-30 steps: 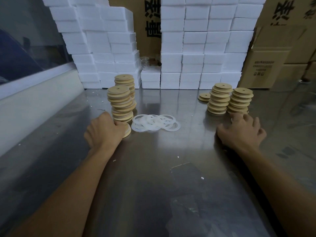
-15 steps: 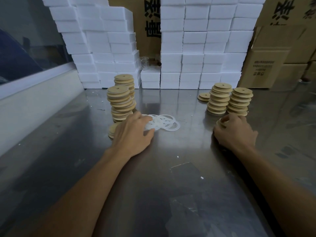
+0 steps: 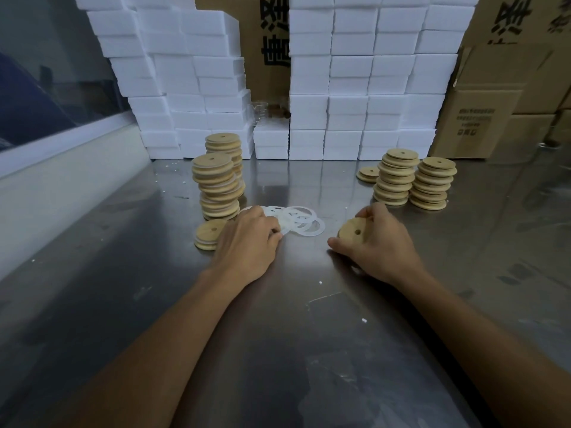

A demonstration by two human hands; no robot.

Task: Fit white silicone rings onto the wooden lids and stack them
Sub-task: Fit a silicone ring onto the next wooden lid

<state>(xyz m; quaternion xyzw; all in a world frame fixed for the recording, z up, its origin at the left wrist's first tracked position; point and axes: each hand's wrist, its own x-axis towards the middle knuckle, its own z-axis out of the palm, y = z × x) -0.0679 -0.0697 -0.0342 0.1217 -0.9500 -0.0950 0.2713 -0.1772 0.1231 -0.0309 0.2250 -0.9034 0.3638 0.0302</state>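
Wooden lid (image 3: 353,231) now lifting off table in right hand's (image 3: 381,245) grip — left hand (image 3: 247,242), shifted from stack, pinching silicone rings (image 3: 301,222); fitting next.

cardboard boxes (image 3: 272,41) — large black Chinese characters, cropped | small label unreadable

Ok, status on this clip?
Left hand on silicone rings, grip unclear. Right hand holds wooden lid, no ring yet. Nothing blocking.

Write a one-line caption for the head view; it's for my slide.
Right hand holds a wooden lid while left hand reaches the silicone rings.
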